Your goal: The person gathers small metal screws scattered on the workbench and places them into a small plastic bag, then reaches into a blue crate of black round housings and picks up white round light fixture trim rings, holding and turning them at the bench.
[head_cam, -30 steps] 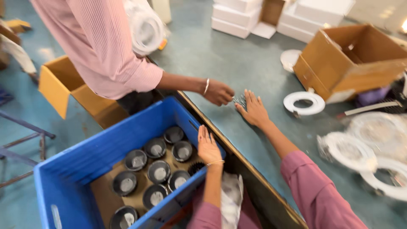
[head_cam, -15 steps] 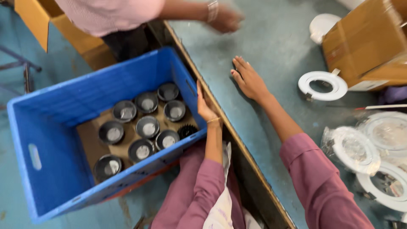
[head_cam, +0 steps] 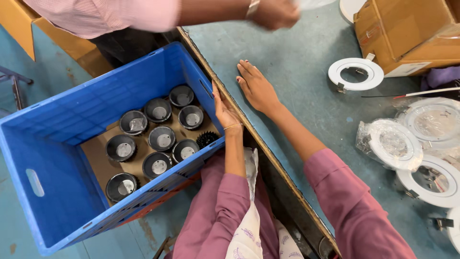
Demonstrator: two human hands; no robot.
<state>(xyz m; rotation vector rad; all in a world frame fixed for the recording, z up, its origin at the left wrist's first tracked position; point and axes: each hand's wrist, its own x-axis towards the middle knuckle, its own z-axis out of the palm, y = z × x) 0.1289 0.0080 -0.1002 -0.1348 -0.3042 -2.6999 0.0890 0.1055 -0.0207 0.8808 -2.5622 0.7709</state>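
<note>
The left hand (head_cam: pixel 223 109) presses flat, fingers straight and together, against the inner wall of the blue crate (head_cam: pixel 57 144) at its corner nearest the tabletop (head_cam: pixel 297 62), gripping nothing. The right hand (head_cam: pixel 256 86) lies palm down and open on the tabletop just inside its wooden edge (head_cam: pixel 239 115), fingers spread a little, also holding nothing. The crate sits off the tabletop, touching that edge, and holds black cups (head_cam: pixel 160 138) standing upright in rows on a brown cardboard sheet (head_cam: pixel 98 160); a finned black piece (head_cam: pixel 207 139) stands among them just below the left hand. Further in on the tabletop a white ring (head_cam: pixel 355 74) lies bare, near a cardboard box (head_cam: pixel 407 29) at the far corner. Bagged white rings (head_cam: pixel 390 144) lie toward the right edge. Another person's hand (head_cam: pixel 275 13), blurred, hovers over the far edge above the crate.
</note>
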